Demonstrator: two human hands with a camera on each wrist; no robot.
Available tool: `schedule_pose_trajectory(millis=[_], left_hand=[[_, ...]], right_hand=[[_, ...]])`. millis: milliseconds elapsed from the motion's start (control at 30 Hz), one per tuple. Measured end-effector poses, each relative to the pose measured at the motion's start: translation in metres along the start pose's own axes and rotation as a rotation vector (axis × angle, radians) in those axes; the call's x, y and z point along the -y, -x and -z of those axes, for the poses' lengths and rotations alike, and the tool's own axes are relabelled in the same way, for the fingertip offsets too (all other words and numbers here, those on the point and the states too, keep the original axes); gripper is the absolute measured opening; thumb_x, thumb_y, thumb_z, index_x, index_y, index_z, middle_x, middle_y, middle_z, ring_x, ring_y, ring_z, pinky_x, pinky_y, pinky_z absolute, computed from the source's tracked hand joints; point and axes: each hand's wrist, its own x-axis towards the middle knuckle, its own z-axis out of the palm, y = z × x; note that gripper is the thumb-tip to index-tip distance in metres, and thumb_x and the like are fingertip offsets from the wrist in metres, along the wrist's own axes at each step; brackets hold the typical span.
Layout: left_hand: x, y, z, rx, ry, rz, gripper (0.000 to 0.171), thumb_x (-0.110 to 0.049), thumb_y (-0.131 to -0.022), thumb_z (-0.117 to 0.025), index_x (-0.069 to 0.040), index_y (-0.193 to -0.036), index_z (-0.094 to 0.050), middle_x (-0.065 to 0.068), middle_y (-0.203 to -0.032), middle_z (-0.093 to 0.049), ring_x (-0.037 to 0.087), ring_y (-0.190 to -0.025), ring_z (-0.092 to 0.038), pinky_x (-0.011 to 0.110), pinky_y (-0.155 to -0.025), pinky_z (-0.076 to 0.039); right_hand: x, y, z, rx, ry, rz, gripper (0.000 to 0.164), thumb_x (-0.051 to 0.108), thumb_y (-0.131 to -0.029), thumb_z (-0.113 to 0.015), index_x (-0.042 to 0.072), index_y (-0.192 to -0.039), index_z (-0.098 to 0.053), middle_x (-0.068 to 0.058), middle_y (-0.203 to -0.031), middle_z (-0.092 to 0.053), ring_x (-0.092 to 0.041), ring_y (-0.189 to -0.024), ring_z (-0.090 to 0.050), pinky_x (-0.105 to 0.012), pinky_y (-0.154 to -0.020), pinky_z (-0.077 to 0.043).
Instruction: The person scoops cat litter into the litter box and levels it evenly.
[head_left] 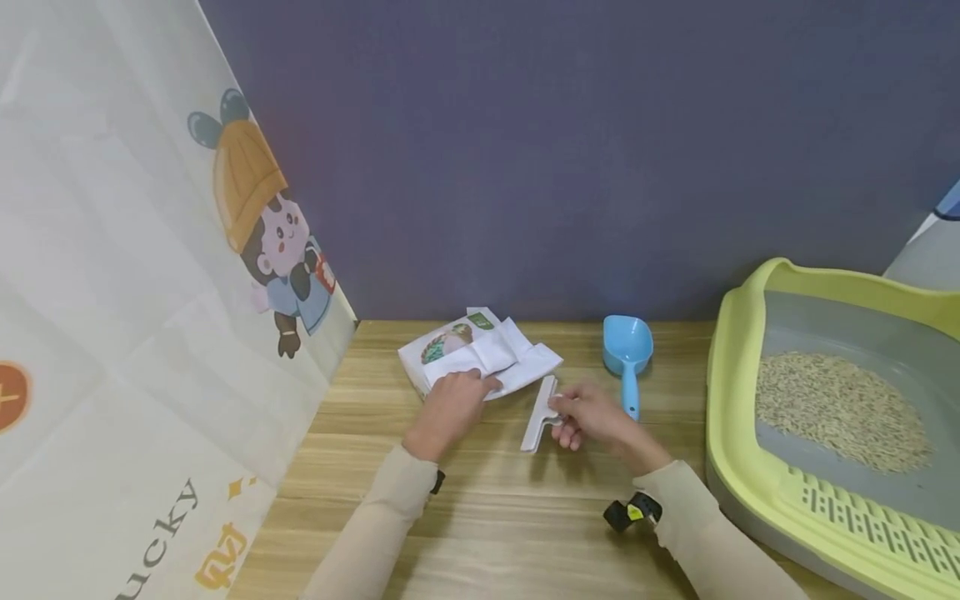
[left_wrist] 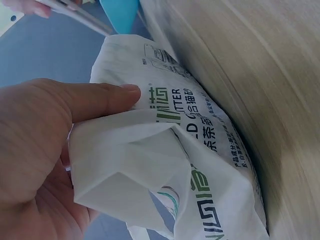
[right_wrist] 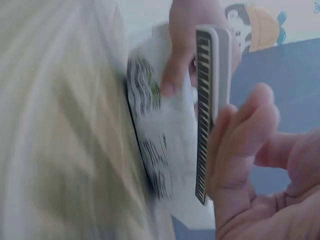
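A white paper-like bag of cat litter (head_left: 534, 363) lies on the wooden table with its top folded over. My left hand (head_left: 452, 410) grips that fold; in the left wrist view the thumb presses on top of the printed bag (left_wrist: 130, 65) and the fingers go underneath, partly hidden. Just right of the bag, my right hand (head_left: 596, 417) pinches a white bag clip (head_left: 538, 417) by its grip. In the right wrist view the clip (right_wrist: 203, 120) shows a dark toothed strip along its long edge, held close beside the bag.
A blue scoop (head_left: 628, 342) rests behind my right hand, its handle toward me. At the right stands a green-rimmed litter box (head_left: 723, 400) with pellets (head_left: 832, 408) inside. A dark wall (head_left: 525, 167) rises behind the table, and a printed white sheet (head_left: 112, 250) hangs at the left.
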Motion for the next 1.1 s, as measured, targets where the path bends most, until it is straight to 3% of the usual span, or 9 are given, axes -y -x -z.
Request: schedule_pose_trajectory(millis=[133,567,833,1100], left_hand=[[-0.001,0.0,0.0,0.01,0.0,0.002,0.037,-0.004,-0.086,-0.072,-0.025,-0.116,-0.076,0.005,-0.089,-0.074,0.023,-0.074,-0.07,0.035,-0.06,-0.057],[-0.002,0.001,0.001,0.009,0.015,-0.018,0.041,-0.001,-0.083,-0.072,-0.026,-0.115,-0.077,0.004,-0.089,-0.075,0.021,-0.076,-0.07,0.035,-0.062,-0.056],[-0.004,0.001,0.0,-0.004,0.023,-0.03,0.031,-0.003,-0.083,-0.074,-0.021,-0.108,-0.077,0.003,-0.085,-0.073,0.02,-0.073,-0.068,0.035,-0.061,-0.055],[-0.008,0.001,0.0,-0.011,0.074,-0.013,0.028,-0.006,-0.084,-0.076,-0.011,-0.108,-0.063,0.005,-0.082,-0.071,0.024,-0.069,-0.068,0.036,-0.058,-0.054]], right_hand=[[0.001,0.003,-0.008,0.015,-0.072,0.017,0.024,0.012,-0.105,-0.047,-0.009,-0.11,-0.055,0.002,-0.062,-0.064,-0.002,-0.05,-0.056,-0.018,-0.048,-0.047],[0.003,0.0,-0.021,-0.063,-0.198,0.047,0.024,0.01,-0.104,-0.048,-0.006,-0.121,-0.043,0.002,-0.061,-0.063,-0.001,-0.048,-0.055,-0.017,-0.048,-0.048],[-0.005,-0.021,-0.021,-0.171,-0.281,0.046,0.015,0.008,-0.103,-0.047,0.001,-0.116,-0.042,0.003,-0.06,-0.062,-0.002,-0.05,-0.057,-0.017,-0.05,-0.048],[-0.007,-0.038,-0.028,-0.31,-0.35,0.037,0.019,0.004,-0.102,-0.048,-0.004,-0.119,-0.046,0.0,-0.06,-0.06,-0.004,-0.049,-0.06,-0.019,-0.049,-0.05]])
